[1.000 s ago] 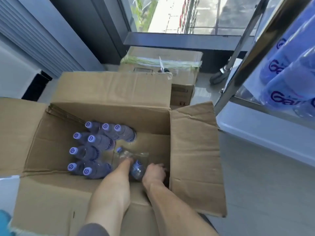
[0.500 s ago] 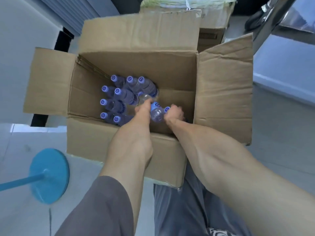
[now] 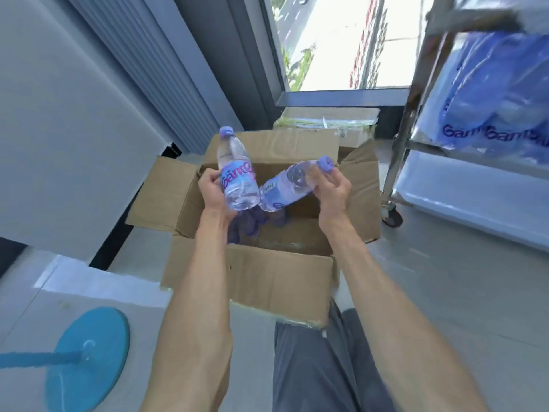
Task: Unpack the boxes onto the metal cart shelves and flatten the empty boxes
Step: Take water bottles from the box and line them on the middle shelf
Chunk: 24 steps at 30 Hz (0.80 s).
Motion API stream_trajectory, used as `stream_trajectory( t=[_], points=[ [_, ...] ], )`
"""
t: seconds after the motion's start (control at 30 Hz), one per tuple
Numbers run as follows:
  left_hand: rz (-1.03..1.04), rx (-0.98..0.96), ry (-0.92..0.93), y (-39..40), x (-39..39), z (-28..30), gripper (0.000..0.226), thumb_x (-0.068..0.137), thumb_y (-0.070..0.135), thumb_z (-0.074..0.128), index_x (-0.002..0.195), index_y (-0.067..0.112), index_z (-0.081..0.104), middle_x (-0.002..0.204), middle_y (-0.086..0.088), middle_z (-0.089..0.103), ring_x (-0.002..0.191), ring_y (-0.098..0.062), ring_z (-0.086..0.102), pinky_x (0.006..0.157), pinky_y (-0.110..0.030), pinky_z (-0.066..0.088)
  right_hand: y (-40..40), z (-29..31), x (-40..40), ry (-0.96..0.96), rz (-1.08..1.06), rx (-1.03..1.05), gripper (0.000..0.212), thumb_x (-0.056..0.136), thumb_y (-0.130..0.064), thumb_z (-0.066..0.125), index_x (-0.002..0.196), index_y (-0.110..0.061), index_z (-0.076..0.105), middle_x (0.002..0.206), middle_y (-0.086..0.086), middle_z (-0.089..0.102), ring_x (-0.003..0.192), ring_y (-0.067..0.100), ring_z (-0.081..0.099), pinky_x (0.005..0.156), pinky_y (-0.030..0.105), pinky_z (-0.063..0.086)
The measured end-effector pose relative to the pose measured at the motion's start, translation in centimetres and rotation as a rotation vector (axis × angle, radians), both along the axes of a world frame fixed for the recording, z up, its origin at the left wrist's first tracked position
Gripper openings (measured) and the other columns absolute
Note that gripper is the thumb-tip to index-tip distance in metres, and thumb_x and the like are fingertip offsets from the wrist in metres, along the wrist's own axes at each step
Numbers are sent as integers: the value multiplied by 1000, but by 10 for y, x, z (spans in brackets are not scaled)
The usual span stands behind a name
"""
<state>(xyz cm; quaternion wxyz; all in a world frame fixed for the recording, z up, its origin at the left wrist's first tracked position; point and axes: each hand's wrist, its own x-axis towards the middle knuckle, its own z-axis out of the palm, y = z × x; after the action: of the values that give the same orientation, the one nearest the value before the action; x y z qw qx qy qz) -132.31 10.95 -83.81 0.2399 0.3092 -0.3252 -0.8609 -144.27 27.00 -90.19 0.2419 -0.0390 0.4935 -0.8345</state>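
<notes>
In the head view, the left hand (image 3: 214,194) is gripping an upright water bottle (image 3: 236,171) around its lower half, with the purple cap pointing up and the label facing the camera. The right hand (image 3: 330,190) is holding a second bottle (image 3: 289,185) near its neck, fingers curled around the top just below the cap; this bottle is lying tilted, cap up to the right and base down to the left. The two bottle bases are touching or nearly touching between the hands. Both bottles are hanging above the open cardboard box (image 3: 252,272), which is sitting on the floor with its flaps spread outward.

More bottles (image 3: 252,226) are resting inside the box, just below the hands, though they are blurred and partly covered by the left wrist and the raised bottles, so their number cannot be told. A taped box (image 3: 326,121) is standing behind the open one, by the window. The metal cart (image 3: 416,120) is standing to the right, near the box, and blue bottle packs (image 3: 499,114) are lying on its shelf, smeared by motion and cut off by the frame edge. A blue round base (image 3: 87,356) with a pole is lying on the floor at lower left. The person's grey trouser leg (image 3: 312,367) is showing between the forearms.
</notes>
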Motion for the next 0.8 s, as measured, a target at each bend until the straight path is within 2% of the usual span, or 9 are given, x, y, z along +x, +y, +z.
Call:
stream_trajectory(
  t=[0.17,0.23,0.33,0.4,0.5,0.6,0.63,0.73,0.8],
  points=[
    [-224,-206,125,70,0,68,42,90,48,45,99,9,57,79,-6,64,73,-19,61,64,-28,52,95,75,21,-256,-262,-542,22,90,-44,64,88,-23,62,78,0,59,71,20,58,73,35,51],
    [-379,-248,188,104,1,83,51,79,58,64,100,11,60,81,-4,65,73,-16,64,65,-27,55,144,87,28,-310,-344,-632,30,97,-42,55,73,-27,64,72,-4,60,64,17,59,67,30,50],
    [-563,-272,197,166,4,88,58,61,60,83,93,13,72,83,-3,68,72,-14,66,67,-25,54,215,80,34,-402,-408,-593,42,101,-28,37,69,-16,62,62,4,66,57,20,66,56,23,55],
    [-678,-201,226,209,11,74,56,62,61,82,91,13,76,82,-2,71,70,-13,69,66,-24,55,263,69,42,-461,-399,-569,47,98,-36,34,71,-11,64,68,10,68,61,26,69,60,26,58],
    [-717,4,178,266,18,34,62,69,62,76,97,7,76,89,-10,74,78,-22,72,69,-31,59,333,50,60,-498,-416,-525,39,89,-48,47,78,-15,63,76,8,63,71,28,66,73,34,55],
    [-685,178,117,329,13,-8,49,89,56,60,96,12,81,103,-13,75,96,-30,73,83,-46,58,397,37,73,-469,-474,-455,36,87,-44,52,69,-13,55,68,5,53,62,25,56,63,30,50],
    [-630,111,23,349,6,-20,43,91,55,59,87,19,82,103,-10,76,96,-29,73,82,-48,58,414,35,77,-483,-526,-436,36,88,-44,53,68,-13,53,66,5,52,60,25,55,61,29,49],
    [-675,-22,-149,404,-8,-39,35,89,48,62,81,20,82,104,-11,75,88,-28,74,73,-43,61,453,38,93,-494,-651,-370,26,88,-40,57,74,-19,54,69,4,53,59,25,53,60,29,47],
    [-847,102,-90,423,-19,-42,41,74,44,71,88,7,79,95,-18,72,81,-32,72,69,-36,60,464,40,103,-495,-663,-330,19,86,-38,59,75,-22,58,74,7,52,60,27,52,58,28,47]
  ],
)
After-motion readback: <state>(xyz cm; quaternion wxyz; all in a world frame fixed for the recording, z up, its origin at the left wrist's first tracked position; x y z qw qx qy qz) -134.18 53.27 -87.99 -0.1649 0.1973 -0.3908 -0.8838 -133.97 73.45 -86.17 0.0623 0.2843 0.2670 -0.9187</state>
